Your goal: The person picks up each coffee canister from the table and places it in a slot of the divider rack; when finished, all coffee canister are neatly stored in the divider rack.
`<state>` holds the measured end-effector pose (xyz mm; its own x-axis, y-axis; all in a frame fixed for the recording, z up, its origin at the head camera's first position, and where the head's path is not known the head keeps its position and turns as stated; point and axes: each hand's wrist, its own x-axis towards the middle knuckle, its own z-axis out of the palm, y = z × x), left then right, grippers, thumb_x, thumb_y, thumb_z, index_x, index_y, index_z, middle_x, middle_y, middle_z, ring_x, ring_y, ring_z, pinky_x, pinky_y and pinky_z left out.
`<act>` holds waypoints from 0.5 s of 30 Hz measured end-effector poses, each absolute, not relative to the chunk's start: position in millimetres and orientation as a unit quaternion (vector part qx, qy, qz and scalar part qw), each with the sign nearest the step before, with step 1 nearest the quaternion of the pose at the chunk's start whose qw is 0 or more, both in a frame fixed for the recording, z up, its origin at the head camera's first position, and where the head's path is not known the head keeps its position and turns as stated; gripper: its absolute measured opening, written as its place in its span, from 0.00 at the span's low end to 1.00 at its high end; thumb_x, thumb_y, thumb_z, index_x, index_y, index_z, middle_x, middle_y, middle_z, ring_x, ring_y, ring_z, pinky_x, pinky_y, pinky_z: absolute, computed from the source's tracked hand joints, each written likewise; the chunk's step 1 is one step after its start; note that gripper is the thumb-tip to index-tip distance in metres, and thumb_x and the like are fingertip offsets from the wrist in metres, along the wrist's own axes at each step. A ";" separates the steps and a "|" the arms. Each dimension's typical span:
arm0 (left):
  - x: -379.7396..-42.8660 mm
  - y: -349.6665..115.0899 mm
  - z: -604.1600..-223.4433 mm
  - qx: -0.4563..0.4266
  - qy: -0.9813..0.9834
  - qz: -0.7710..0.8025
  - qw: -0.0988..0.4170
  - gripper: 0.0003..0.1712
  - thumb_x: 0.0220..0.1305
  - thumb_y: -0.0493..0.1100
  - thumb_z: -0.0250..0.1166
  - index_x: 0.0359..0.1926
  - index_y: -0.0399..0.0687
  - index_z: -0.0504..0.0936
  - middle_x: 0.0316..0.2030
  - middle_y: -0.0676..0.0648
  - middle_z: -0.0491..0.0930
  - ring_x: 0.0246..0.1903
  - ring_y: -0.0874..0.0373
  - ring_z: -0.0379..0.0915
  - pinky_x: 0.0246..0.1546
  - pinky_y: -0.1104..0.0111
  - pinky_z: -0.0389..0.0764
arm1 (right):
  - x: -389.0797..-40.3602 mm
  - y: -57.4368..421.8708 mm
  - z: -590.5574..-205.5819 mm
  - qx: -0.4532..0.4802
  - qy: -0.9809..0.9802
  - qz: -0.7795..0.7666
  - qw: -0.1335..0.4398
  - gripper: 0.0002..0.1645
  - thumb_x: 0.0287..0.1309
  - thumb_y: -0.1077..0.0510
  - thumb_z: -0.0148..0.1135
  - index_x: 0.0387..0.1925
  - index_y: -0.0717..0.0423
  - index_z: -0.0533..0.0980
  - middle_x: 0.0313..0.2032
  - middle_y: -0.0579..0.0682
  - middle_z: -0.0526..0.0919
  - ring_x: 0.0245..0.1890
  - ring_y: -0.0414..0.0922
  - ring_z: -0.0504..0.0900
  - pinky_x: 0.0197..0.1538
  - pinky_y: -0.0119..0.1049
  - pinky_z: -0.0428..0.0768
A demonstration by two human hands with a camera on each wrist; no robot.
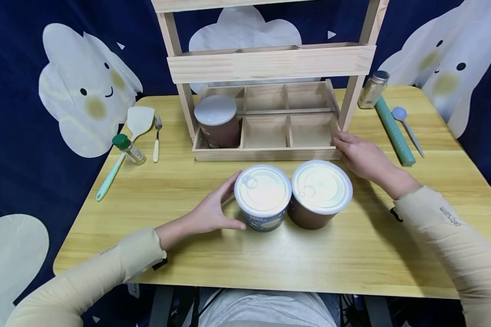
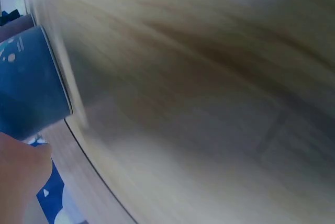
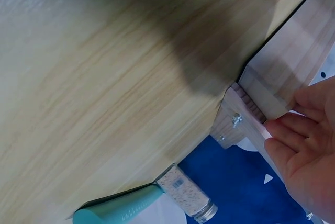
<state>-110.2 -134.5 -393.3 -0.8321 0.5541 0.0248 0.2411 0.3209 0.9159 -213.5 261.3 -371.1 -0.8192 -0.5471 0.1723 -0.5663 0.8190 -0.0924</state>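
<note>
My left hand is at the left side of a blue can with a pale lid, its fingers and thumb spread around that side. Whether it touches the can is hard to tell. Against the blue can's right side stands a brown can with a similar lid. At the wooden rack, my right hand pinches the lower right front corner, as the right wrist view shows of the hand. Another brown can stands in the rack's front left compartment.
On the left lie a spatula, a fork and a green-capped jar. To the right are a shaker jar, a teal cylinder and a blue spoon. An upper shelf overhangs the lower compartments.
</note>
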 end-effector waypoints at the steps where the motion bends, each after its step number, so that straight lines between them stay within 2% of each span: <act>1: -110.9 -131.7 -394.1 0.248 0.794 0.534 0.152 0.73 0.39 0.48 0.83 0.78 0.47 0.42 0.78 0.44 0.47 0.77 0.50 0.47 0.76 0.58 0.52 | -213.2 261.7 -371.6 0.291 -0.952 0.070 0.068 0.25 0.61 0.69 0.57 0.60 0.73 0.71 0.64 0.72 0.69 0.63 0.69 0.70 0.62 0.62 0.73; 11: -112.3 -111.9 -401.4 0.263 0.774 0.559 0.136 0.73 0.35 0.40 0.85 0.77 0.58 0.47 0.73 0.49 0.61 0.74 0.54 0.54 0.77 0.53 0.51 | -213.6 262.1 -372.3 0.294 -0.950 0.074 0.069 0.25 0.61 0.69 0.57 0.60 0.73 0.71 0.65 0.72 0.68 0.63 0.69 0.70 0.62 0.62 0.72; 15: -112.4 -105.2 -402.9 0.260 0.763 0.578 0.125 0.73 0.33 0.36 0.84 0.77 0.57 0.48 0.71 0.48 0.64 0.73 0.53 0.57 0.77 0.53 0.49 | -213.7 261.9 -372.2 0.295 -0.950 0.073 0.071 0.25 0.61 0.69 0.58 0.60 0.73 0.71 0.64 0.73 0.69 0.63 0.69 0.70 0.62 0.62 0.73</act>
<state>-112.4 -105.2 -402.9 -0.8332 0.5419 0.1100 0.2529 0.1965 0.9473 -213.7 261.9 -372.2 -0.8161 -0.5500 0.1777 -0.5707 0.8154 -0.0972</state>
